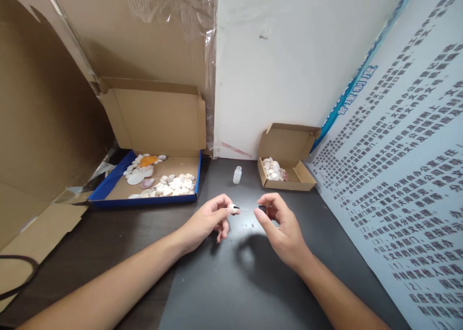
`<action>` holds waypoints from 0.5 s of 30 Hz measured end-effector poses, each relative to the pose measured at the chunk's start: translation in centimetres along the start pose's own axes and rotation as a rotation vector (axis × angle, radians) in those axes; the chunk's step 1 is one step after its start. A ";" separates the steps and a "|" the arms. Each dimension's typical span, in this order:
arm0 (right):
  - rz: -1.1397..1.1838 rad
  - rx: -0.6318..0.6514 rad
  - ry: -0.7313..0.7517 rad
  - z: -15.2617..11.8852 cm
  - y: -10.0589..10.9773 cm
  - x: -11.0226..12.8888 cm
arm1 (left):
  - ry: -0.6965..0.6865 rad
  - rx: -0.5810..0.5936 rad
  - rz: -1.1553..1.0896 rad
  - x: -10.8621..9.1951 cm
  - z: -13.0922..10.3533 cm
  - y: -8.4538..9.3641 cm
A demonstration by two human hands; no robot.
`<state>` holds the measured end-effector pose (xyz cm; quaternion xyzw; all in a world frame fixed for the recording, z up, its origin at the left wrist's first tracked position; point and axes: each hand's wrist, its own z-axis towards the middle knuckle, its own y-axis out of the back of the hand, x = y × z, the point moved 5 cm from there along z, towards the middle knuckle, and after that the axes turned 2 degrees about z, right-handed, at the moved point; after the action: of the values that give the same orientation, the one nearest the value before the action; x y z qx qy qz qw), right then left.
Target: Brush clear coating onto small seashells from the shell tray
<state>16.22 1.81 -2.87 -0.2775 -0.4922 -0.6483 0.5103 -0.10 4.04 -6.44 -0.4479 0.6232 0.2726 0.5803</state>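
My left hand (213, 219) pinches a small whitish piece with a dark pointed tip (234, 209), perhaps a shell, between thumb and fingers. Across a short gap, my right hand (280, 224) holds a small black object (262, 208) between thumb and fingertips; its exact shape is hard to tell. Both hands are raised over the dark grey mat (224, 291). Beyond them a small clear bottle (237, 175) with whitish contents stands upright on the mat.
At the left, a blue-edged cardboard box (144, 201) with its lid up holds several shells (177, 185). A smaller open box (289, 185) with shells (273, 170) stands back right. Cardboard and a printed sheet (408, 127) flank the table.
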 end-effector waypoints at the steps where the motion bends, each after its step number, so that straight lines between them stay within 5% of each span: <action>1: 0.001 0.001 -0.002 0.0 0.0 0.0 | -0.004 -0.002 -0.004 0.0 0.0 0.1; 15: 0.002 -0.030 -0.026 0.0 0.1 -0.3 | -0.061 -0.052 -0.121 -1.0 -0.2 0.0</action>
<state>16.44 1.90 -3.13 -0.2941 -0.4888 -0.6514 0.5002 -0.27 4.07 -5.41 -0.4910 0.5700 0.2665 0.6026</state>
